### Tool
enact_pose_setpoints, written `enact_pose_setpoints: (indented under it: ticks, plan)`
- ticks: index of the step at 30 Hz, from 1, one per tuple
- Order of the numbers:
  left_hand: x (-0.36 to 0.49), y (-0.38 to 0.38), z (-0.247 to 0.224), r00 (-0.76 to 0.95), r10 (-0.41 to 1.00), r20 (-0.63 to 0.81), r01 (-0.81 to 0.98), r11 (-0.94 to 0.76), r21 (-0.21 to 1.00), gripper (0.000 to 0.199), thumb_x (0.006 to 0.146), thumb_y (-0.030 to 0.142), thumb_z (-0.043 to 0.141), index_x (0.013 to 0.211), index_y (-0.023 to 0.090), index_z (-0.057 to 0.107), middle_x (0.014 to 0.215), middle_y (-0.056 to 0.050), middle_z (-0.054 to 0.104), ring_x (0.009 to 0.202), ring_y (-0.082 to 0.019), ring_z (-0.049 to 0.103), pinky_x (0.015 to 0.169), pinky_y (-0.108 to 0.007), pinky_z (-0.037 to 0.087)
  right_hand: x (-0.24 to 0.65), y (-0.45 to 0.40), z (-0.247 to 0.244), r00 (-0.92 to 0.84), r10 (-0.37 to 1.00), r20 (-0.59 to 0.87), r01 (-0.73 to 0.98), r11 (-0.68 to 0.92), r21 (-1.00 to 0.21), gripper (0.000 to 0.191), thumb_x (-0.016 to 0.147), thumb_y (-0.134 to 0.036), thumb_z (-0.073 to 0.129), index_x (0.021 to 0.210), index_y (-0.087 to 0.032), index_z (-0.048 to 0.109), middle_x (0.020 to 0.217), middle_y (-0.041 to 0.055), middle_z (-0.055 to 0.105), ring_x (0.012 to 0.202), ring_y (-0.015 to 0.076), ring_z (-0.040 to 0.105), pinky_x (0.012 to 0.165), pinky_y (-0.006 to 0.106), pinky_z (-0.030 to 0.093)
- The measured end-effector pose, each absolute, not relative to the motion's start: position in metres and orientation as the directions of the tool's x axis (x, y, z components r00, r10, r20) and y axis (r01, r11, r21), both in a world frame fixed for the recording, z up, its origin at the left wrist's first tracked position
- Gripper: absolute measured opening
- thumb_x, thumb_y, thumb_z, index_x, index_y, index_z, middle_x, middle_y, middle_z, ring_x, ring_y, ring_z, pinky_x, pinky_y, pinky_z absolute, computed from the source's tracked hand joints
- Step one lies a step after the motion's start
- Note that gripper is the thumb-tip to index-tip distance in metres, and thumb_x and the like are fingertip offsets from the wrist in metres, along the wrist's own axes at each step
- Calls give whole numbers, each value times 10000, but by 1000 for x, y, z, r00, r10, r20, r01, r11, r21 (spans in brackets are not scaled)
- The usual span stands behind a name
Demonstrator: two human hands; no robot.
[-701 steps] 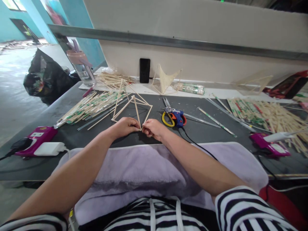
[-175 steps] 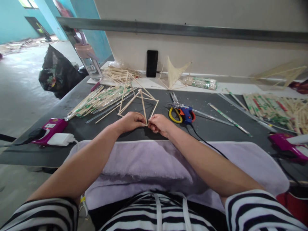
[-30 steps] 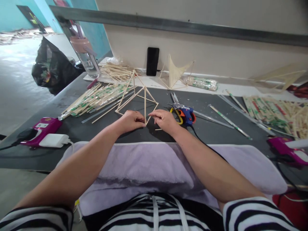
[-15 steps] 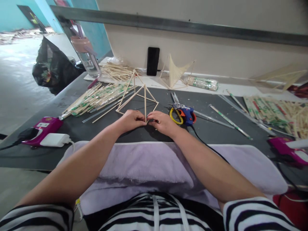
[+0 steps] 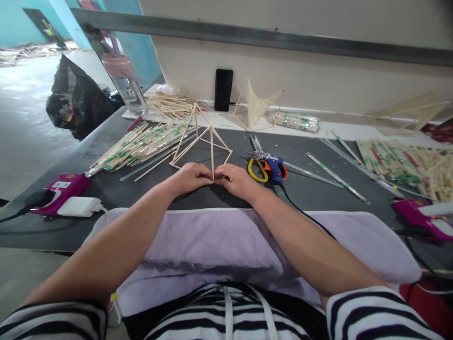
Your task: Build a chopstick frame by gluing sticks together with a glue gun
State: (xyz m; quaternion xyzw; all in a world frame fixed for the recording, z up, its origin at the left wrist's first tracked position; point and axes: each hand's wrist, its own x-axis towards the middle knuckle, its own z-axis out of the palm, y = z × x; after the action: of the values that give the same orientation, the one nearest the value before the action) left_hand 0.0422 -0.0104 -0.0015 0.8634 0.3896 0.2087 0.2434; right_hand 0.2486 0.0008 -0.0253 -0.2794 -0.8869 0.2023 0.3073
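A frame of thin wooden sticks [image 5: 212, 148] stands on the dark table in front of me, its sticks joined into peaked triangles. At its near bottom corner, my left hand [image 5: 191, 178] pinches the foot of the upright stick from the left. My right hand [image 5: 235, 180] closes on the same corner from the right, thumb and fingertips together. The fingertips of both hands almost meet there and cover the joint. Right of my right hand lie yellow-handled scissors [image 5: 257, 171] and a blue glue gun [image 5: 276, 171] with a black cord.
Wrapped chopsticks [image 5: 145, 144] and loose sticks [image 5: 173, 105] lie at the left and back. A phone [image 5: 223, 89] leans on the wall beside a finished stick model [image 5: 253, 108]. A water bottle [image 5: 123, 85], a magenta power strip [image 5: 65, 189] and a lilac towel [image 5: 212, 241] surround the work.
Both hands stay at the frame's near corner; the right fingertips have drawn slightly closer to the stick's foot. The whole view has shifted a little.
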Motion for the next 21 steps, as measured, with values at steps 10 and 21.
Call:
enact_pose_setpoints:
  ticks: [10,21]
  plan:
    - [43,-11,-1,595,785,170,576,-565,591,130,789,237,597,769,179,711,779,-4,696,750,-131,619,713,-232,427,250,3,-25,-665,612,428,375,769,-517,103,796,-119,600,862,-185,646,903,46,658,908,172,594,837,303,451]
    - [44,-10,-1,605,778,171,572,-574,586,129,794,234,596,757,177,706,779,-3,691,751,-129,616,715,-232,423,249,2,-25,-665,613,426,373,767,-522,104,791,-106,595,848,-177,644,895,46,655,894,168,591,828,292,446]
